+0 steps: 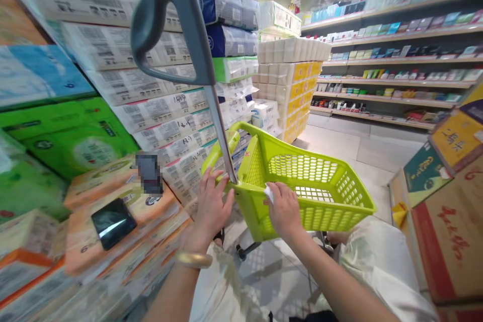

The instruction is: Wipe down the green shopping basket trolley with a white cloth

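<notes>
A lime-green plastic shopping basket [320, 217] on wheels sits right in front of me. Its long metal pull pole [221, 131] rises to a grey curved grip [166, 25], which nothing holds. My left hand [211, 209] is on the basket's left corner, close beside the pole, and a gold bangle [193, 259] circles that wrist. My right hand [285, 211] grips the near rim, with a small white scrap [268, 193] of paper or tissue showing at its fingers. The basket's inside shows only open mesh.
Tall stacks of wrapped tissue packs [151, 85] rise on the left, with a black phone [113, 224] lying on them. Yellow-wrapped rolls [298, 85] stand ahead, cardboard cartons [449, 226] at right, and stocked shelves [392, 60] line the far wall beside a tiled aisle [339, 146].
</notes>
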The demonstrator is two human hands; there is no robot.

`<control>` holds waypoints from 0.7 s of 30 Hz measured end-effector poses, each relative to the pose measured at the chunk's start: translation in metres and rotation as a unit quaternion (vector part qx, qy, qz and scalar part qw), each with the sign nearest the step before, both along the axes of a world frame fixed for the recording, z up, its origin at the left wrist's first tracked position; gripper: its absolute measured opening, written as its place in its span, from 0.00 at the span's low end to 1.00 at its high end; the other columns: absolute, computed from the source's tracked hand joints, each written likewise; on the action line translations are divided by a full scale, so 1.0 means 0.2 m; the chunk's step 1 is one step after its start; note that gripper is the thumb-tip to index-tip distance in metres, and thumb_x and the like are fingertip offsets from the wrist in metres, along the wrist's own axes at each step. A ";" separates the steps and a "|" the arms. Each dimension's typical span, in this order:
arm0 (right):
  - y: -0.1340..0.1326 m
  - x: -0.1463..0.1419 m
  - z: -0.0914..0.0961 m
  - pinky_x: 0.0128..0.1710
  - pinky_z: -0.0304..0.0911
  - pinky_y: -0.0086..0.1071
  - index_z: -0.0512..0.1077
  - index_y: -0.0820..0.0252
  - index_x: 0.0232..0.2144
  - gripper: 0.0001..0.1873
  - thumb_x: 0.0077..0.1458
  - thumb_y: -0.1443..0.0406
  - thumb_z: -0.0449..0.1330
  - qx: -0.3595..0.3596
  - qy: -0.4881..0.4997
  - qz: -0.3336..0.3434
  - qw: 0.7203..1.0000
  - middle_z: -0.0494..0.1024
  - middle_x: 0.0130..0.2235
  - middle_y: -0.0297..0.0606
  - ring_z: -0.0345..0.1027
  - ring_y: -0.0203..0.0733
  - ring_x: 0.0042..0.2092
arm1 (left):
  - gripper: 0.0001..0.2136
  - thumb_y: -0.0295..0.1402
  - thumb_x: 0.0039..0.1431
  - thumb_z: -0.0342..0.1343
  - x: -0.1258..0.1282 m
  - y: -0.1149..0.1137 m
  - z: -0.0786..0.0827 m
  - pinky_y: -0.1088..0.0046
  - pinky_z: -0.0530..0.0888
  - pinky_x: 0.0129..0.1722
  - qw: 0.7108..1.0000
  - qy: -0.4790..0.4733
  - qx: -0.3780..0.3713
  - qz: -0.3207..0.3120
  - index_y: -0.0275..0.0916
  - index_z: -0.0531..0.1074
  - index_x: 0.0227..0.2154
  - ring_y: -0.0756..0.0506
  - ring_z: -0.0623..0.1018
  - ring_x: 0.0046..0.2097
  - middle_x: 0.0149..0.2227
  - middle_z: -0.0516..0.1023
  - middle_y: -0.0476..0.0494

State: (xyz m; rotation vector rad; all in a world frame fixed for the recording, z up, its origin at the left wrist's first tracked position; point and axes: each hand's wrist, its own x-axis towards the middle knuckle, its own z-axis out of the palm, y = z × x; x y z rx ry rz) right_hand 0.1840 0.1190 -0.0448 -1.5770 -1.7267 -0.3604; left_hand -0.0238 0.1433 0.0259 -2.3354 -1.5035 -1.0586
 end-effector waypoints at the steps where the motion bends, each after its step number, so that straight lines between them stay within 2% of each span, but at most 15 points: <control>1: 0.01 -0.06 0.03 0.48 0.60 0.41 0.71 0.60 0.51 0.16 0.62 0.68 0.54 0.000 0.006 0.011 1.000 0.75 0.48 0.47 0.66 0.49 0.48 | 0.14 0.35 0.63 0.48 0.00 0.00 0.00 0.45 0.60 0.66 1.000 0.001 0.001 0.001 0.40 0.72 0.48 0.33 0.57 0.68 0.56 0.69 0.36; 5: 0.07 -0.31 0.17 0.48 0.60 0.42 0.69 0.58 0.54 0.17 0.64 0.64 0.54 -0.003 0.014 0.076 0.997 0.74 0.51 0.48 0.64 0.49 0.50 | 0.15 0.34 0.64 0.46 0.00 0.00 0.00 0.45 0.60 0.66 1.000 0.009 0.001 0.008 0.40 0.72 0.48 0.34 0.57 0.68 0.55 0.70 0.36; 8: 0.09 -0.36 0.20 0.47 0.60 0.39 0.68 0.57 0.56 0.18 0.64 0.64 0.53 -0.003 0.002 0.099 0.995 0.74 0.53 0.46 0.64 0.47 0.51 | 0.16 0.34 0.64 0.44 -0.01 0.01 0.00 0.44 0.60 0.65 1.000 0.015 -0.001 0.014 0.40 0.73 0.48 0.34 0.58 0.68 0.56 0.70 0.35; 11: 0.06 -0.20 0.12 0.48 0.58 0.37 0.69 0.56 0.55 0.19 0.61 0.68 0.55 -0.004 -0.015 0.086 0.996 0.75 0.52 0.42 0.65 0.45 0.50 | 0.15 0.34 0.65 0.44 -0.02 0.02 0.01 0.43 0.59 0.65 1.000 0.022 -0.003 0.019 0.41 0.73 0.48 0.34 0.58 0.68 0.56 0.70 0.37; 15: -0.04 0.20 -0.07 0.50 0.54 0.38 0.72 0.57 0.48 0.15 0.61 0.71 0.53 -0.001 -0.034 -0.009 0.999 0.77 0.48 0.41 0.66 0.45 0.48 | 0.14 0.34 0.64 0.46 -0.01 0.02 0.01 0.44 0.59 0.66 1.000 0.020 0.002 0.021 0.43 0.73 0.47 0.34 0.58 0.68 0.56 0.70 0.38; 17: -0.09 0.39 -0.14 0.51 0.53 0.39 0.73 0.57 0.46 0.12 0.63 0.68 0.53 0.008 -0.044 -0.070 0.997 0.78 0.47 0.42 0.66 0.46 0.48 | 0.14 0.34 0.63 0.46 0.01 0.01 0.01 0.44 0.58 0.66 1.000 0.011 0.005 0.022 0.43 0.73 0.47 0.33 0.57 0.68 0.55 0.70 0.37; 18: -0.12 0.46 -0.16 0.50 0.53 0.39 0.73 0.57 0.46 0.12 0.63 0.67 0.53 0.009 -0.049 -0.080 0.996 0.78 0.47 0.42 0.66 0.46 0.48 | 0.14 0.34 0.63 0.46 0.02 0.01 0.01 0.44 0.58 0.66 1.000 0.005 0.006 0.023 0.43 0.73 0.47 0.33 0.57 0.68 0.55 0.70 0.37; 21: -0.15 0.53 -0.18 0.50 0.54 0.39 0.73 0.56 0.47 0.12 0.64 0.66 0.52 0.003 -0.048 -0.079 0.996 0.78 0.46 0.41 0.66 0.46 0.48 | 0.14 0.33 0.62 0.47 0.04 0.01 0.00 0.43 0.58 0.67 1.000 -0.012 0.001 0.028 0.42 0.74 0.47 0.33 0.55 0.69 0.57 0.68 0.37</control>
